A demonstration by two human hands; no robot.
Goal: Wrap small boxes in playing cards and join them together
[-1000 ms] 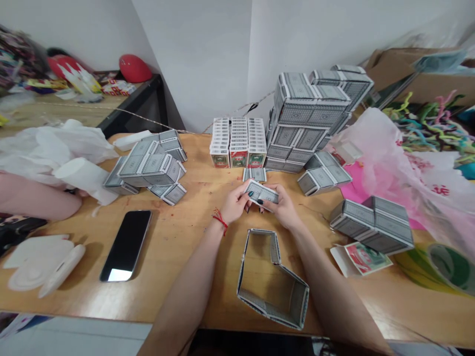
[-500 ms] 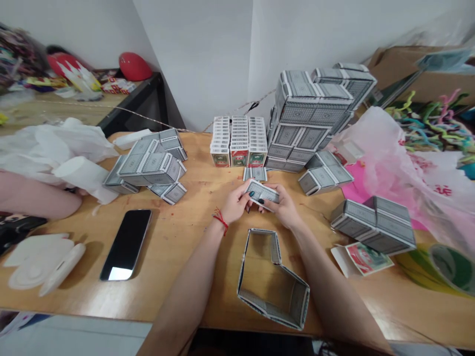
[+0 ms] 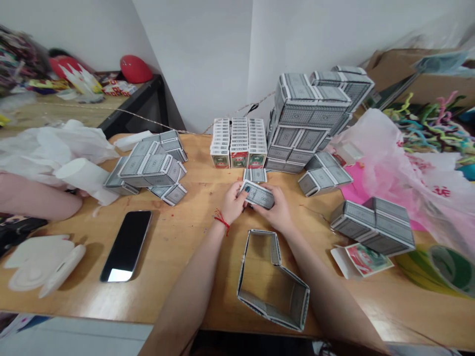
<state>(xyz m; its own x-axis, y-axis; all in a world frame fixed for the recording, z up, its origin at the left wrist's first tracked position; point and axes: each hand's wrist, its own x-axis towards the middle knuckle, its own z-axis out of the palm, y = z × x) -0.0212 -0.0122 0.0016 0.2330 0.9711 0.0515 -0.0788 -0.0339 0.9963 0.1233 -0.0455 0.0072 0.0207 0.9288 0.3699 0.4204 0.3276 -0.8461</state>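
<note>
Deck (image 3: 259, 196): grey patterned back, flat, apparently boxed, between hands.

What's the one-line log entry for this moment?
left hand: grips card pack | right hand: grips same pack | open carton: on table, between forearms

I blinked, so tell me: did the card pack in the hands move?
Yes: the card pack slid slightly left, judged against the flat pack lying just behind it.

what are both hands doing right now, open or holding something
left hand: closed on the left end of the grey card pack.
right hand: closed on the right end of the same pack.
</note>
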